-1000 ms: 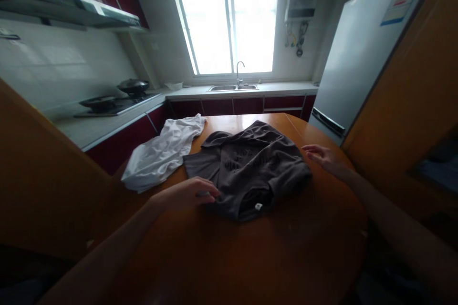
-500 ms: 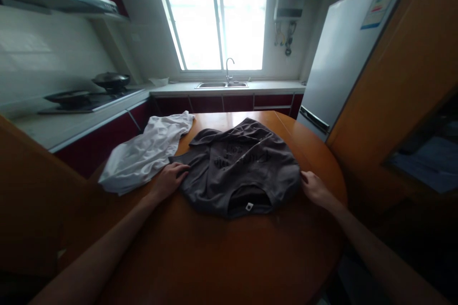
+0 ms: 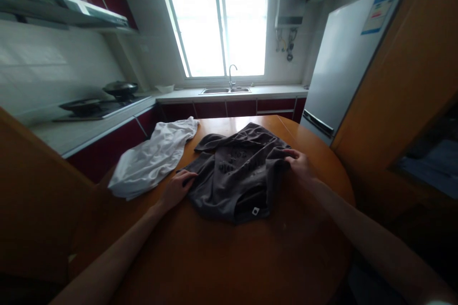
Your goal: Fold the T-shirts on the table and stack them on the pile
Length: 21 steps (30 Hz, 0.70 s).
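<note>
A dark grey shirt (image 3: pixel 232 171) with black lettering lies on the wooden table (image 3: pixel 229 257), its neck opening and small white label facing me. At its right side, my right hand (image 3: pixel 298 164) is closed on the fabric, and that edge is raised and folded inward. My left hand (image 3: pixel 179 188) rests at the shirt's left edge, its fingers curved over the cloth; whether they pinch it is not clear. Left of the grey shirt is a crumpled white garment (image 3: pixel 153 159).
Past the table stands a counter with a sink (image 3: pixel 227 90) and tap. A stove (image 3: pixel 103 107) with two pans is on the left. The fridge (image 3: pixel 352 57) stands at the right, beside a wooden panel.
My right hand has moved inward and up with the shirt's right edge, folding it over part of the lettering. My left hand stays at the left edge. The view has shifted slightly.
</note>
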Motion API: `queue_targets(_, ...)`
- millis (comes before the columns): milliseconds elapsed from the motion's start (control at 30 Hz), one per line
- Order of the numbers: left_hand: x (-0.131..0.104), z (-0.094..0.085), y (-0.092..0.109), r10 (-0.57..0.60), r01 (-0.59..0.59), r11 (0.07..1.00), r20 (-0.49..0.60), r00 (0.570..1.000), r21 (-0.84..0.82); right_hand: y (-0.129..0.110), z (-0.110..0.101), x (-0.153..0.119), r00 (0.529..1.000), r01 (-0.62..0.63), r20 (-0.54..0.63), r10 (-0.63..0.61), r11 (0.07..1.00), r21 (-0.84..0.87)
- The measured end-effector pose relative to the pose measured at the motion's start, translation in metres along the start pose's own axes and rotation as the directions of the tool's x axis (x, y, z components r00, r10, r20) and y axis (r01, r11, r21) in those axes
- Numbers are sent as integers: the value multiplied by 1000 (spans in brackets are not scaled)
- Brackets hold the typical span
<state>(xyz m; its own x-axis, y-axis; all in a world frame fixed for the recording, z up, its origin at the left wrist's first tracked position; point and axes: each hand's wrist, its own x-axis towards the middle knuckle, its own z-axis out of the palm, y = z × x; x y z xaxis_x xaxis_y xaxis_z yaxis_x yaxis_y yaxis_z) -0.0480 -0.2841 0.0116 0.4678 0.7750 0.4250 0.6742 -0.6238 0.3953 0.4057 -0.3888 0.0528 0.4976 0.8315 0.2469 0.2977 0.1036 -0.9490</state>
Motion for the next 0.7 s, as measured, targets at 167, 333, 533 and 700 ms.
queue_targets(167, 3, 0, 1, -1, 1, 1000, -15, 1000, -7, -37, -75, 10, 812, 516, 47, -581, 679, -522)
queue_targets(333, 5, -3, 0, -76, 87, 994, -150, 986, 70, -15, -134, 8, 800, 531, 221, -558, 485, -695)
queue_targets(533, -1, -24, 9, 93, -87, 992, -62, 994, 95, 30, -147, -32, 895, 388, 187, -405, 501, -773)
queue_targets(700, -12, -31, 46, 287, -242, 957, 410, 865, -161, 17, -109, -87, 746, 639, 588, -312, 581, -504)
